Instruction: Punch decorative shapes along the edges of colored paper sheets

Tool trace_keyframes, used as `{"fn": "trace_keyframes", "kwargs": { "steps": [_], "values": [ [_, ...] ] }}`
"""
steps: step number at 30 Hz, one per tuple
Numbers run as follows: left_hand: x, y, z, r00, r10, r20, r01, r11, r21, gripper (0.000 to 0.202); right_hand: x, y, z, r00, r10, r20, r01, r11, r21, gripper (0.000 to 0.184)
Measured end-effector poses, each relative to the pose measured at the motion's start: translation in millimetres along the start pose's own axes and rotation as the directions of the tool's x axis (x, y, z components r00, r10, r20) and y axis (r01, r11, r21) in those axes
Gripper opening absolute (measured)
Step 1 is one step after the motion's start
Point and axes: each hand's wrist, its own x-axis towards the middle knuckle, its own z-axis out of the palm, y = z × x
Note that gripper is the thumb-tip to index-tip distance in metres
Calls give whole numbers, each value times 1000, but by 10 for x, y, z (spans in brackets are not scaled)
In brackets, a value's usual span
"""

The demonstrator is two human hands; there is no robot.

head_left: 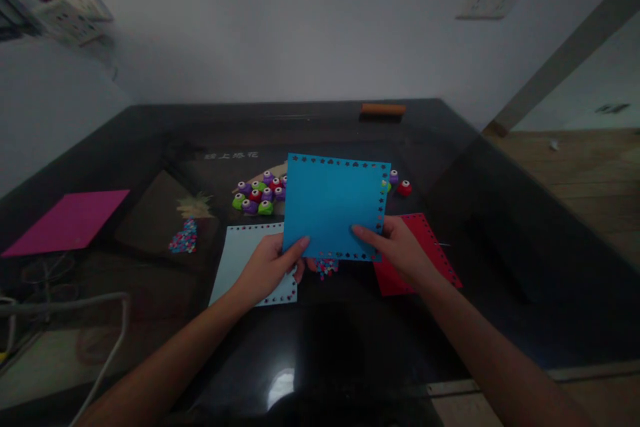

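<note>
Both hands hold up a bright blue paper sheet [333, 203] with small shapes punched along its edges, above the dark table [500, 247]. My left hand [270, 267] pinches its lower left corner. My right hand [397, 250] pinches its lower right edge, thumb on the front. Under the left hand lies a pale blue punched sheet [240, 260]. A red punched sheet [425, 247] lies under the right hand. A small heap of coloured paper bits [327, 268] sits just below the blue sheet.
Several small punches [257, 195] in green, purple and red cluster behind the sheet, with a red one [404, 188] to its right. A pink sheet [67, 221] lies far left, beside more paper bits [184, 237]. An orange block [383, 109] rests at the far edge. White cables [65, 300] lie near left.
</note>
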Motion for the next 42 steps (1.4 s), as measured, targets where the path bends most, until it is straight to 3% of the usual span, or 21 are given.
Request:
{"fn": "trace_keyframes", "kwargs": {
  "steps": [4,13,35,42],
  "values": [
    [3,-91,53,999,-29,-16,28,998,-54,40,-15,84,-2,998,51,-28,-50,998,28,27],
    [-72,-187,46,999,-51,-15,51,999,-10,39,-43,167,20,988,151,5,-151,988,-5,29],
    [-67,-202,61,999,-48,18,47,998,41,39,-20,204,7,992,123,15,-120,986,-119,30],
    [-48,-254,32,1000,-21,-10,21,999,-30,36,9,205,-31,993,116,-31,-120,983,-140,33]
  ]
}}
